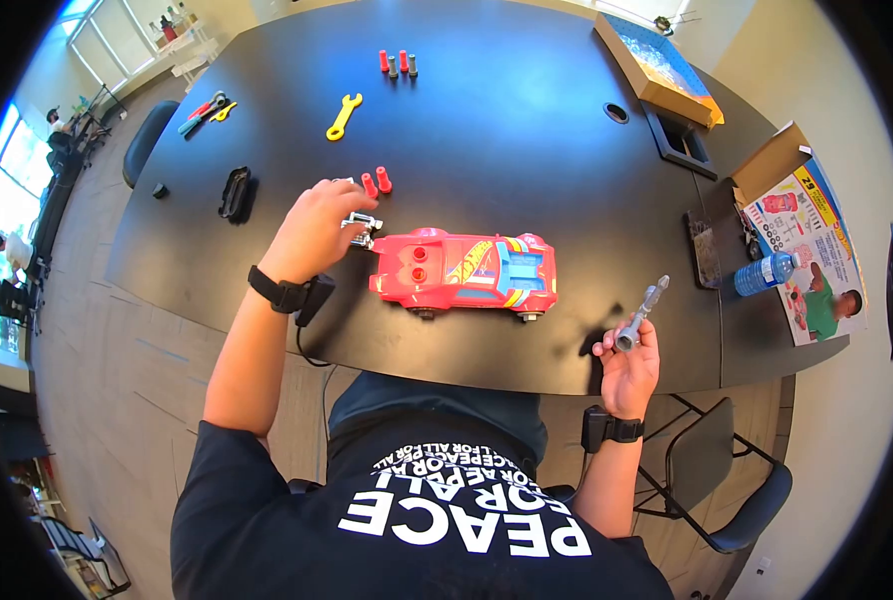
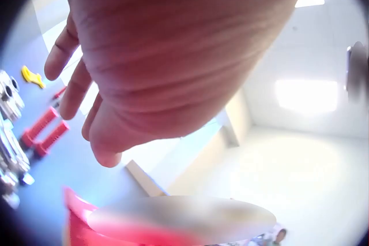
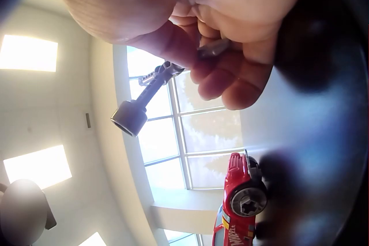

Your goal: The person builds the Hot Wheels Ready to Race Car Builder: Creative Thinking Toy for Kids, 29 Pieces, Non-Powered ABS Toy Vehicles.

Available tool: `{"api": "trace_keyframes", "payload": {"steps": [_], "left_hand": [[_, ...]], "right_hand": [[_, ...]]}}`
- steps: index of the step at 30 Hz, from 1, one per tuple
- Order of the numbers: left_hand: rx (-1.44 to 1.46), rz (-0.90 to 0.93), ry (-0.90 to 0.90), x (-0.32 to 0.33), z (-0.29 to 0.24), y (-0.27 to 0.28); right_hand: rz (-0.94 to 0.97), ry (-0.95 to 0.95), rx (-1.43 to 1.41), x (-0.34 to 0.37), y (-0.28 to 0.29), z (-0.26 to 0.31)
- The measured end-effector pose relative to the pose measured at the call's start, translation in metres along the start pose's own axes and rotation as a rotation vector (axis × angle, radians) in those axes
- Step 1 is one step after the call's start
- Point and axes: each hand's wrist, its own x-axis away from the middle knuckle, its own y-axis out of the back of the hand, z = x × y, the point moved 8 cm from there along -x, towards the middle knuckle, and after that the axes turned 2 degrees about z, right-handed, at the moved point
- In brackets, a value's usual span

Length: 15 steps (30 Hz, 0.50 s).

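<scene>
A red toy car (image 1: 467, 272) with Hot Wheels lettering lies across the table in front of me, two red round pieces on its rear. Beyond its left end is a chrome engine-like part (image 1: 367, 232), partly covered by my left hand (image 1: 312, 232). In the left wrist view that hand's fingers hang relaxed, with the chrome part (image 2: 10, 151) apart from them. Two red bolts (image 1: 377, 182) stand just past the fingertips. To the right of the car, my right hand (image 1: 630, 372) grips a grey toy socket wrench (image 3: 135, 112), its hollow socket end sticking out from the fingers.
Farther back lie a yellow wrench (image 1: 345, 117) and several red and grey bolts (image 1: 399, 64). Toy tools (image 1: 207, 112) and a black tray (image 1: 235, 193) are at the left. A water bottle (image 1: 767, 273) and an opened box (image 1: 802, 230) stand at the right.
</scene>
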Motion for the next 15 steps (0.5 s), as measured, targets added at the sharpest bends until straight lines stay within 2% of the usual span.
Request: {"api": "trace_keyframes", "payload": {"steps": [1, 6, 8, 9, 10, 12, 15], "left_hand": [[-0.117, 0.052, 0.052, 0.004, 0.011, -0.004], [-0.146, 0.118, 0.146, 0.013, 0.033, -0.027], [-0.178, -0.004, 0.122, 0.008, 0.02, -0.007], [-0.144, -0.111, 0.064, 0.005, 0.01, 0.003], [-0.136, -0.104, 0.049, -0.003, -0.007, 0.009], [0.261, -0.155, 0.044, -0.019, -0.051, 0.023], [0.324, -0.076, -0.154, -0.039, -0.118, -0.001]], "right_hand": [[0.016, -0.001, -0.003, -0.001, -0.001, -0.001], [0.032, 0.013, -0.026, -0.002, 0.002, -0.003], [0.003, 0.022, -0.021, 0.0, 0.006, -0.003], [0.011, 0.02, -0.03, 0.0, 0.005, -0.003], [0.02, 0.018, -0.041, 0.0, 0.005, -0.004], [0.01, 0.017, -0.041, 0.0, 0.005, -0.003], [0.012, 0.01, -0.026, -0.001, 0.002, -0.003]]}}
